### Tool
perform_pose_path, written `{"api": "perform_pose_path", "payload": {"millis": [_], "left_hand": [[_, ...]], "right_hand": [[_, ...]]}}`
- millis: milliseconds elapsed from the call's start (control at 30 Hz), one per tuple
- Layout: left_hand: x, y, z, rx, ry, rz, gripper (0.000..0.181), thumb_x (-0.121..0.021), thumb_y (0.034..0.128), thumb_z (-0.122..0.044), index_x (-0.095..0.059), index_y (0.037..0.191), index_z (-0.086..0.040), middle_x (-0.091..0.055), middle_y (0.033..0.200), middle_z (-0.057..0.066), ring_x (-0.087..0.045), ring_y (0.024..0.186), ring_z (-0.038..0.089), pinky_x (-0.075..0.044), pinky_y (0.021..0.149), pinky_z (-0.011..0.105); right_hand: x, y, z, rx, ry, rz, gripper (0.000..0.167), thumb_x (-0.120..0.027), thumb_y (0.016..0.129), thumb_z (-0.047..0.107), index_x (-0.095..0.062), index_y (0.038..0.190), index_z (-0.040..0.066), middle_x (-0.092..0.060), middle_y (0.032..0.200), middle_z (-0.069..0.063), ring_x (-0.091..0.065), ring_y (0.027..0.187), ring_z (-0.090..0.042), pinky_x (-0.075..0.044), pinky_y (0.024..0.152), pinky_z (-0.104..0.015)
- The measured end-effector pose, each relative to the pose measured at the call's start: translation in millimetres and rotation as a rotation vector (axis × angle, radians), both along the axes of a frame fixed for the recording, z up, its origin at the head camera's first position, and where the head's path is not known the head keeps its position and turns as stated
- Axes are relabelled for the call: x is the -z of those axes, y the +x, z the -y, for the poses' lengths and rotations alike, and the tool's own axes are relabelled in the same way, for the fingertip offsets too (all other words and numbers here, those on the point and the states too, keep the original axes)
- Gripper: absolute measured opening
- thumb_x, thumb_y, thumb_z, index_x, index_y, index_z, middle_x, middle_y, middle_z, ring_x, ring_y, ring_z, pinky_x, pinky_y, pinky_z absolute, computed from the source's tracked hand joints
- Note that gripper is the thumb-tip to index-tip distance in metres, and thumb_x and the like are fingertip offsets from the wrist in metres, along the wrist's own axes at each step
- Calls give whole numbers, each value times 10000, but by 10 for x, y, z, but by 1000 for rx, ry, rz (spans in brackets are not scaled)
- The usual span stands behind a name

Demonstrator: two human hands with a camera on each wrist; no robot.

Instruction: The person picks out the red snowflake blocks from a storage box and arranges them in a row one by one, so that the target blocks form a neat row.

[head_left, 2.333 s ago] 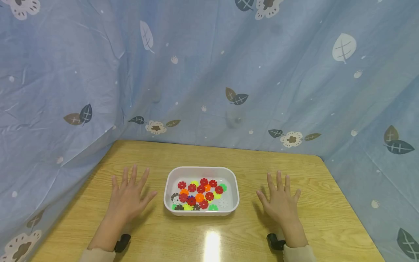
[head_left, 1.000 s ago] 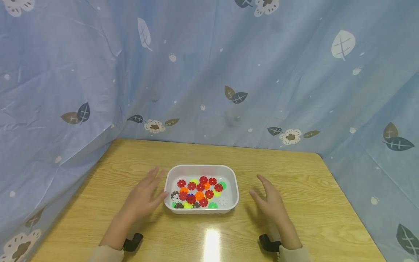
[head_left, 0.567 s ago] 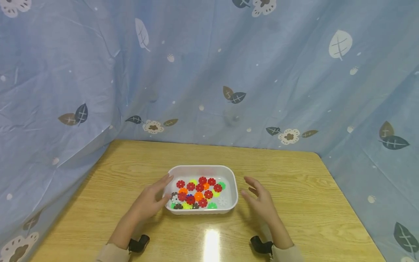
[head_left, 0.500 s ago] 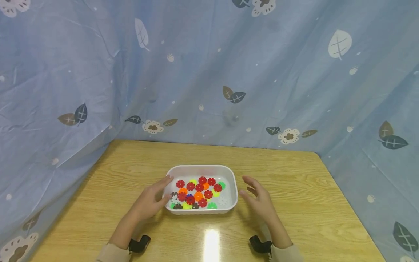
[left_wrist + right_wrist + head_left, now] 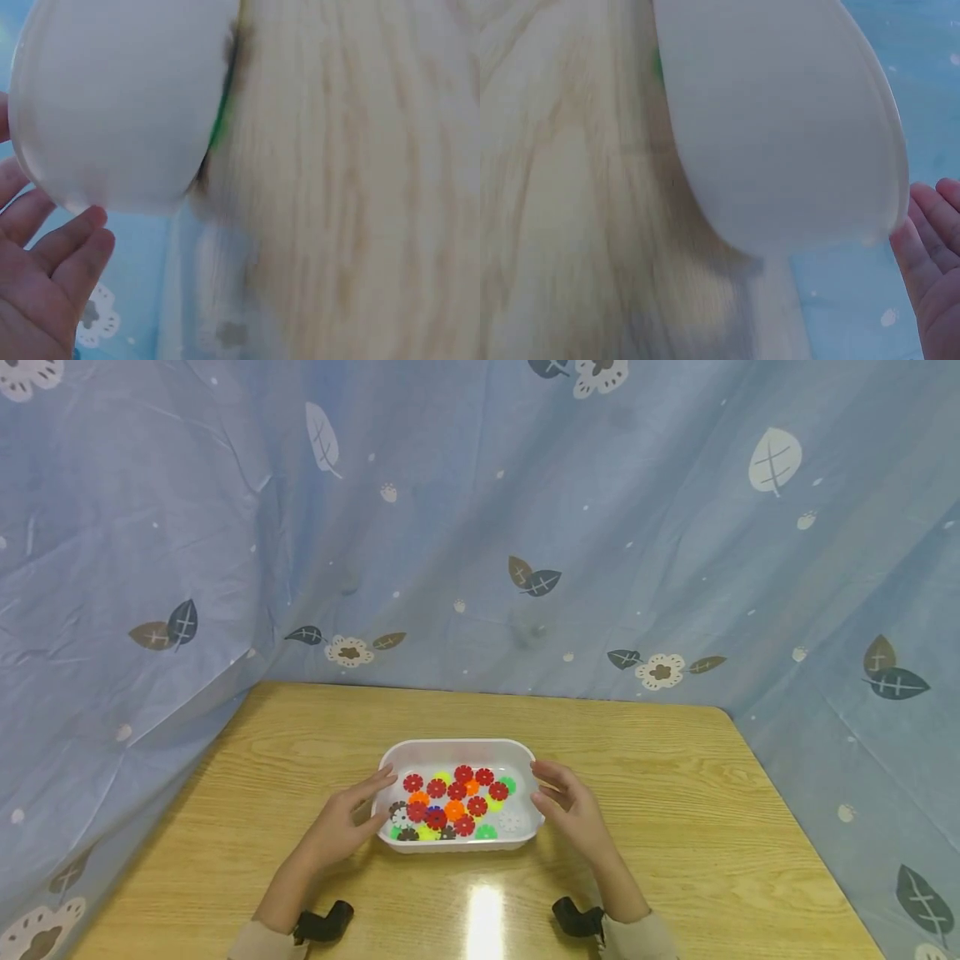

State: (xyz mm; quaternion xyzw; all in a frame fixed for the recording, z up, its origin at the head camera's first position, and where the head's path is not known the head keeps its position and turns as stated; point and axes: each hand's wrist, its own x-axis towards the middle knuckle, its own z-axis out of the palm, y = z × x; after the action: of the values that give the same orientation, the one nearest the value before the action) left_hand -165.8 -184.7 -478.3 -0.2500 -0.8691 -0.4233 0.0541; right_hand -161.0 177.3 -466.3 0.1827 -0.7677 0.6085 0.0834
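Note:
A white plastic tray point(image 5: 459, 847) rests on the wooden table. Inside lie several small notched discs, red point(image 5: 477, 806), orange point(image 5: 454, 811), yellow, green, white and dark. At the tray's left end, my left hand point(image 5: 341, 828) has its index finger and thumb over the rim, spread apart. Lower fingertips of that hand reach the outer wall in the left wrist view. My right hand point(image 5: 577, 814) is at the opposite end, its fingertips and thumb by the rim. In the right wrist view its loosely extended fingers point(image 5: 922, 240) meet the rim's corner.
The light wood table point(image 5: 645, 760) extends around the tray. A blue curtain point(image 5: 450, 510) with leaf and flower prints hangs behind and at both sides. Each wrist carries a black device point(image 5: 326, 922) on its inner side. Light glares off the front of the table.
Both hands have come inward from flat, spread positions beside the tray. The left reached its end first; the right has since closed the gap to the right rim. The tray stays put.

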Motion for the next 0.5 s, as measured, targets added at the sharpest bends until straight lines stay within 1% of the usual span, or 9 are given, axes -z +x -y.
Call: {"api": "perform_pose_path", "payload": {"millis": [33,100,200,267,333,500], "left_hand": [[13,-3,9,5,12,6,481,-663,865,-82,-535,1327,-38,-414,1471,129,-408,1325,374,-391,1040,497],[51,-18,28,13,37,9,474,-667,869,-90,-539,1323,-37,-404,1480,122,-398,1334,364,-394,1057,377],[112,-43,47,17,64,-19,467,-682,860,-95,-556,1305,-37,-420,1470,124,-401,1327,368,-330,1061,176],[150,-56,59,16,81,-39,460,-692,852,-97,-568,1291,-35,-436,1460,125,-405,1323,368,-281,1046,86],[180,-63,70,13,93,-52,454,-697,852,-111,-575,1282,-35,-448,1452,123,-410,1330,336,-265,1042,61],[211,-65,83,16,118,-44,443,-687,866,-141,-575,1281,-36,-442,1460,108,-376,1373,154,-268,1059,71]], "right_hand": [[-10,-7,23,-2,-9,6,426,-628,884,27,-501,1282,-55,-540,1297,-258,-512,1224,-384,-488,991,-351],[-35,-20,68,-13,-26,13,428,-633,881,27,-502,1280,-60,-539,1294,-269,-517,1218,-388,-484,995,-331],[-70,-42,136,-38,-46,26,435,-634,880,27,-496,1283,-63,-535,1301,-269,-520,1217,-393,-476,1000,-344],[-90,-55,178,-59,-54,35,438,-634,881,28,-492,1285,-65,-533,1304,-268,-520,1218,-396,-471,1000,-374],[-104,-67,216,-80,-61,42,439,-635,881,30,-491,1284,-66,-533,1305,-265,-518,1219,-399,-466,996,-404],[-128,-91,292,-127,-71,40,421,-628,881,15,-491,1266,-85,-525,1290,-299,-516,1211,-418,-457,994,-445]]}}
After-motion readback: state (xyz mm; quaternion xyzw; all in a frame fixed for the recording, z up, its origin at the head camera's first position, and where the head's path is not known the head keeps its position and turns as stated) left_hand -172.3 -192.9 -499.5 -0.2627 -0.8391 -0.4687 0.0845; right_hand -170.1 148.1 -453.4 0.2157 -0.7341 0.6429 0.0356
